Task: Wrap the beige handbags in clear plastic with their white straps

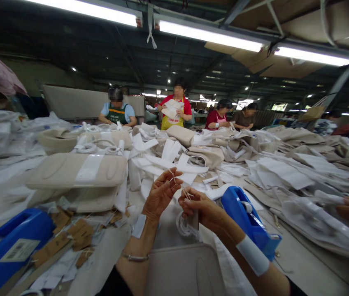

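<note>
While the left hand (161, 194) pinches a white string (179, 185), the right hand (199, 207) grips it.

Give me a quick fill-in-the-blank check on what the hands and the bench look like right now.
1. The left hand and right hand pull a thin white ____ between their fingers.
2. The tape dispenser just right of the right hand is ____ in colour.
3. A strip of white tape is stuck on each ____ of the person.
4. The brown card tags lie to the ____ of the left hand.

Missing words: string; blue; forearm; left
</note>
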A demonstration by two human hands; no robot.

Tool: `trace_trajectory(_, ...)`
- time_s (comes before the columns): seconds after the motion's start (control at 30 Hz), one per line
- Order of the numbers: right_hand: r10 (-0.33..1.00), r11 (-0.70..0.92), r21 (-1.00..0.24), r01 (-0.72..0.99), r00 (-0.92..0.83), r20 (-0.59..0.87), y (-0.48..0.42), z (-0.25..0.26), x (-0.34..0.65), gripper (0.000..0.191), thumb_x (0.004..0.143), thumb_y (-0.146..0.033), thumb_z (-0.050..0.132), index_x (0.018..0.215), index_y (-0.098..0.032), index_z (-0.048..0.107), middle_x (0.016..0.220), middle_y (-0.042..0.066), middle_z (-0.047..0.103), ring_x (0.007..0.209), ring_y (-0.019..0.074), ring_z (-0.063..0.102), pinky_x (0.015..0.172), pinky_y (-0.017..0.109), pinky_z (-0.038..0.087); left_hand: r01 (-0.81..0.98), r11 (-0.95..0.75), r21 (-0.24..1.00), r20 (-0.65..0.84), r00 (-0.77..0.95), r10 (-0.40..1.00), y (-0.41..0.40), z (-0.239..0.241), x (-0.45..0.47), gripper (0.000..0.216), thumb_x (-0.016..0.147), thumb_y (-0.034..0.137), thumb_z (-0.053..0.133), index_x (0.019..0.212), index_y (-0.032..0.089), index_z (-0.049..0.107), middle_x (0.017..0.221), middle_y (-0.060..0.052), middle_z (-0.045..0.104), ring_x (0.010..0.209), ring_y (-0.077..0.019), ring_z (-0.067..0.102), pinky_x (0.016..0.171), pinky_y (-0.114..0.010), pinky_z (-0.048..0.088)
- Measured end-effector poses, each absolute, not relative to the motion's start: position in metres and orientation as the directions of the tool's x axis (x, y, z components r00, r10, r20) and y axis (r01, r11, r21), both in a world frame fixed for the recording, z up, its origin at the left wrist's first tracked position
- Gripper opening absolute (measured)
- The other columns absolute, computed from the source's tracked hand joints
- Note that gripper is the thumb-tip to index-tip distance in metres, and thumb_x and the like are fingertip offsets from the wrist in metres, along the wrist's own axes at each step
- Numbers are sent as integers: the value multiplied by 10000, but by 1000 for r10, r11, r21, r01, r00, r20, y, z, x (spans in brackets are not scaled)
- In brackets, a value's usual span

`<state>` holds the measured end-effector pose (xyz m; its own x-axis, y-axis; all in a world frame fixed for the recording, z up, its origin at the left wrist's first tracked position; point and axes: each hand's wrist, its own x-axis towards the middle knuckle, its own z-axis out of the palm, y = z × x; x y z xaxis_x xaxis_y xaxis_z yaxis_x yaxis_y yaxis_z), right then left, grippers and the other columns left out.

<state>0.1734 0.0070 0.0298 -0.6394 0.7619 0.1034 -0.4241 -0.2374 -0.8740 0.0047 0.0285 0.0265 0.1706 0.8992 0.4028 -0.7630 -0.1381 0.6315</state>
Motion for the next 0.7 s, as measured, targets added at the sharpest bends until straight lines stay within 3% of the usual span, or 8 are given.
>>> trace_trajectory(0.1,779,-252,-858,-448,-620,95,8,28,175,305,713,-274,790,909,-199,567,833,-4,539,609,93,430,625,263,405,-770,-160,617,388,121,914,30,26,4,467,751,219,771,1192,159,629,1195,-101,647,929,-147,652,829,-231,533)
trace_trajectory(0.2,802,-254,-846,-469,-591,86,12,29,177,319,698,-265,803,905,-205,568,700,-50,457,572,86,379,671,281,408,-791,-170,588,370,77,926,33,24,3,456,735,214,787,1164,166,642,1140,-77,661,896,-134,651,789,-219,540)
trace_trajectory(0.33,825,-245,-851,-464,-561,68,23,33,179,274,701,-268,800,828,-190,570,608,-76,368,536,78,311,649,261,380,-818,-173,549,342,31,939,40,21,2,409,711,203,805,1091,162,657,905,-17,666,776,-101,632,657,-181,516)
trace_trajectory(0.47,799,-216,-910,-355,-599,44,38,37,178,352,668,-365,812,664,-169,519,626,-46,410,551,78,334,597,256,346,-758,-208,618,224,-83,971,48,17,0,305,669,188,804,924,147,641,669,33,609,579,-63,573,486,-135,400)
trace_trajectory(0.6,810,-174,-957,-232,-586,-6,53,43,175,400,614,-448,817,717,-154,566,602,-43,411,558,89,365,611,272,363,-513,-253,820,116,-283,952,53,10,2,310,642,287,782,841,150,588,648,22,624,558,-124,630,486,-180,421)
trace_trajectory(0.7,854,-113,-984,-138,-520,-25,66,49,174,393,670,-507,740,732,-158,570,562,-65,353,523,86,322,589,274,361,-156,-281,947,199,-402,894,50,8,7,252,742,383,685,841,177,577,671,-4,639,569,-179,655,507,-231,431)
